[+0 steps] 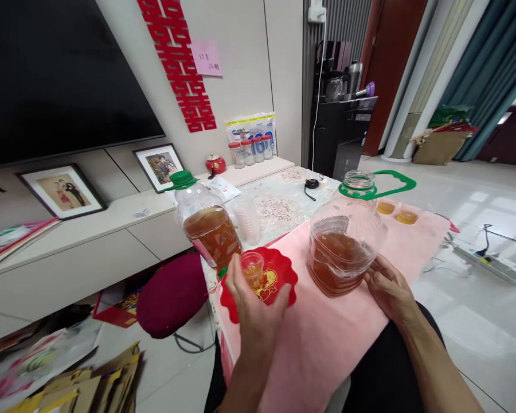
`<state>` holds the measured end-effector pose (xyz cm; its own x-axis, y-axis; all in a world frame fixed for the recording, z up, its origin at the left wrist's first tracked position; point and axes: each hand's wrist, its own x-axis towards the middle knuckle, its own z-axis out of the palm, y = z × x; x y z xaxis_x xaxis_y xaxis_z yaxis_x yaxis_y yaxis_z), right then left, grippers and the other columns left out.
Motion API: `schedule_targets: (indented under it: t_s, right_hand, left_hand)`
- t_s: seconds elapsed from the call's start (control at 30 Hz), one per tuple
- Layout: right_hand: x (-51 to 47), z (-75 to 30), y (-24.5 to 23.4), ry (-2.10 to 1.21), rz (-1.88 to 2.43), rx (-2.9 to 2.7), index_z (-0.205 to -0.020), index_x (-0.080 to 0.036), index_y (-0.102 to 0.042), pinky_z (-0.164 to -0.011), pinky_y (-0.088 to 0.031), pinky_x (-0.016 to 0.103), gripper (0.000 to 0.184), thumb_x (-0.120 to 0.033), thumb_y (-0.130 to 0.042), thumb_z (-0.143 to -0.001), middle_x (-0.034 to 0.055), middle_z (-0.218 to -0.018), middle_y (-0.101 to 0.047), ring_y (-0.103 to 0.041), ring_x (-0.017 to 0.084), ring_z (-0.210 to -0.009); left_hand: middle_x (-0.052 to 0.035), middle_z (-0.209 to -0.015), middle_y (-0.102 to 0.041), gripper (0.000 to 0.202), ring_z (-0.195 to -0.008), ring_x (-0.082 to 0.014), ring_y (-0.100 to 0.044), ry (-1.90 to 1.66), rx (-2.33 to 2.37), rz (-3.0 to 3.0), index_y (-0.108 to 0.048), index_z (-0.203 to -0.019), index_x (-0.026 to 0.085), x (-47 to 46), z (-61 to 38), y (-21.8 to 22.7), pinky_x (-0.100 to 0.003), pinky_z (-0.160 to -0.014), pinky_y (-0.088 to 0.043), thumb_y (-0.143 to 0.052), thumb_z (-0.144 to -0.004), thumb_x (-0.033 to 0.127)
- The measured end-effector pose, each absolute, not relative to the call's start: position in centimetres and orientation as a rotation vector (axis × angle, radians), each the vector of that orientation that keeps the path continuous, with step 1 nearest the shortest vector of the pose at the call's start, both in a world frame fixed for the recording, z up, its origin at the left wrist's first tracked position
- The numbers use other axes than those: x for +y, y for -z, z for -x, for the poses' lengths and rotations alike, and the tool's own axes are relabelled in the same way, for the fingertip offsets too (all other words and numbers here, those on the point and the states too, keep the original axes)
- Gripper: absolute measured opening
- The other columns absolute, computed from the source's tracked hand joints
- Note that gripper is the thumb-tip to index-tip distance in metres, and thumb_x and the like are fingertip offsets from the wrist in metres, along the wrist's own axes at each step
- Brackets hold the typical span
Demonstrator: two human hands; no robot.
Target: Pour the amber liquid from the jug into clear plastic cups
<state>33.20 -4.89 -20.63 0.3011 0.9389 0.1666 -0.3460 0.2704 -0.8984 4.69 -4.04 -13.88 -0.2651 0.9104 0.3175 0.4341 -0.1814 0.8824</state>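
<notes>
Small cup (253, 268) of amber liquid found on red plate (279, 274), pinched by left hand (258, 312). Right hand (387, 287) spread open against open jug (344, 241). Judged between pours; steadier jug grip required next.

TV (55, 74) as reference: red paper cutout (178, 60) and pink note (206, 57) on the wall right of it. Two framed photos (62, 192) lean on the low cabinet (112, 229) below it; small red pot (215, 164) and lidded jars (251, 150) sit further right on that cabinet. Maroon cushion (172, 295) and cardboard scraps (90, 384) on the floor below. Black dispenser (341, 126) and power strip (490, 261) far right.
</notes>
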Motion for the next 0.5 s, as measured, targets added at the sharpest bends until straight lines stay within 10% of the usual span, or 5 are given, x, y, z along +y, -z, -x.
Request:
schedule_targets:
  t_s: [0.23, 0.5]
  right_hand:
    - [-6.8, -33.2, 21.9, -0.814, 0.947, -0.577, -0.118, -0.03, -0.077, -0.12, -0.041, 0.06, 0.046, -0.041, -0.088, -0.075, 0.0076, -0.12, -0.079, -0.072, 0.031, -0.117]
    - [-9.3, -32.4, 22.5, -0.748, 1.007, -0.482, -0.107, -0.025, -0.08, -0.089, -0.063, 0.029, 0.041, -0.039, -0.092, -0.071, 0.0041, -0.1, -0.081, -0.076, 0.017, -0.089]
  left_hand:
    - [-0.0263, -0.163, -0.024, 0.122, -0.156, -0.0388, -0.027, -1.352, 1.685, -1.452, -0.017, -0.16, 0.007, -0.2, -1.5, 15.2, -0.057, -0.13, -0.027, -0.083, -0.063, 0.04]
    - [-0.0224, -0.153, -0.042, 0.126, -0.143, -0.0312, -0.05, -1.294, 1.479, -1.361, -0.008, -0.16, 0.016, 2.8, -1.0, 17.5, -0.049, -0.121, -0.044, -0.086, -0.064, 0.035]
